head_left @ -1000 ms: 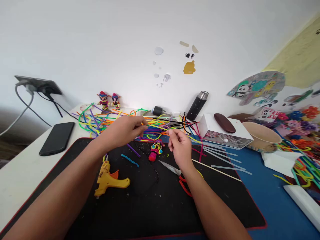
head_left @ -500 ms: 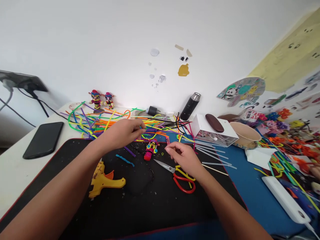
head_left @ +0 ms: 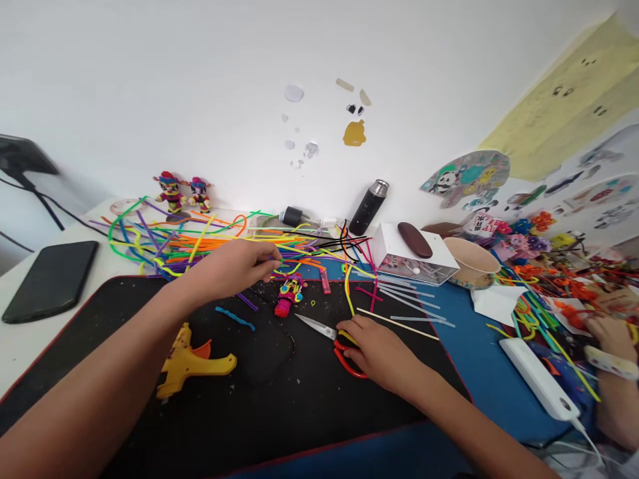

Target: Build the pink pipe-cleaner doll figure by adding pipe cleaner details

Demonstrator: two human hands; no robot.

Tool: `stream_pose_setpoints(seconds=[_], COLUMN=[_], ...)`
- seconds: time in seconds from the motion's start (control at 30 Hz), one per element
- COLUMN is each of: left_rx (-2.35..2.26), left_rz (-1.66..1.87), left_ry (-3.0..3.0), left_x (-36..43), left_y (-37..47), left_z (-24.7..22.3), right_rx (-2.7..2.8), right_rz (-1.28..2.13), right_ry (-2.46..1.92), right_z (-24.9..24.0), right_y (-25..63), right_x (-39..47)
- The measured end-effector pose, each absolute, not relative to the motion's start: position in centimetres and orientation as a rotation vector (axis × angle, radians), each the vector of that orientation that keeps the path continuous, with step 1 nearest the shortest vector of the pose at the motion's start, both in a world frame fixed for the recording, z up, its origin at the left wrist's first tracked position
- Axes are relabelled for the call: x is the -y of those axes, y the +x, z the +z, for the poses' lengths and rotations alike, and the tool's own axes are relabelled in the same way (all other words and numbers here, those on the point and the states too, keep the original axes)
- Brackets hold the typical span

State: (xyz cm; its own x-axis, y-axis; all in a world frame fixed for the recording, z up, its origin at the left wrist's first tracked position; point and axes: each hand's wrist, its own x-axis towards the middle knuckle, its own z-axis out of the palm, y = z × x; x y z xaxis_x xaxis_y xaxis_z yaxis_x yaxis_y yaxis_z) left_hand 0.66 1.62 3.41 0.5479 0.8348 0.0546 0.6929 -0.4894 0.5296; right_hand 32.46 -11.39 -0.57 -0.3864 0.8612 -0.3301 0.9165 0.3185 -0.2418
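My left hand [head_left: 249, 266] hovers above the near edge of the pipe cleaner pile [head_left: 200, 243], its fingers pinched together; whatever they hold is too small to make out. My right hand [head_left: 377, 349] is closed around the handles of the scissors [head_left: 324, 328], which lie on the black mat [head_left: 269, 412] with blades pointing left. Between the hands lies a small pink, yellow and blue figure [head_left: 289, 293]. A small pink piece [head_left: 325, 281] lies right of it. A twisted blue pipe cleaner [head_left: 234, 318] rests to its left.
A yellow glue gun [head_left: 197, 366] lies left on the mat, a black phone [head_left: 50, 279] beyond it. At the back stand two figures [head_left: 170, 191] and a black flask [head_left: 369, 207]. Right are a white box [head_left: 439, 266], a bowl [head_left: 472, 261] and another person's hand [head_left: 612, 336].
My right hand has moved down onto the scissors' handles, and the pink piece now lies on the mat. The view has shifted slightly to the right. My left hand stays pinched over the pile.
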Motion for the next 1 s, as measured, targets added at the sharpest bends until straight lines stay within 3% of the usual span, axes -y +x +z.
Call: stream_pose_setpoints(seconds=[0.27,0.4,0.53,0.7,1.0], left_rx=[-1.276,-1.259,-1.249,-1.253,-1.242], left_rz=[0.420,0.447,0.462,0.460,0.455], left_ry=[2.361,2.376,2.372,2.357,2.346], left_x=[-1.5,-1.5,-1.5,-1.3,-1.2], left_y=[0.6,0.5,0.4,0.4,0.7], left_z=[3.9,3.8,3.8,4.1,4.4], right_rx=[-2.540,-2.525,-2.402,-1.784,-1.388], right_rz=[-0.544,-0.698,-1.153,-2.128,-2.832], right_ry=[1.562,1.664,1.944,2.139,1.841], right_z=[-1.1,-1.1,-1.6,-2.6,-2.1], right_y=[33.0,33.2,33.6,34.1,32.1], right_x=[11.4,11.6,11.9,12.9,14.7])
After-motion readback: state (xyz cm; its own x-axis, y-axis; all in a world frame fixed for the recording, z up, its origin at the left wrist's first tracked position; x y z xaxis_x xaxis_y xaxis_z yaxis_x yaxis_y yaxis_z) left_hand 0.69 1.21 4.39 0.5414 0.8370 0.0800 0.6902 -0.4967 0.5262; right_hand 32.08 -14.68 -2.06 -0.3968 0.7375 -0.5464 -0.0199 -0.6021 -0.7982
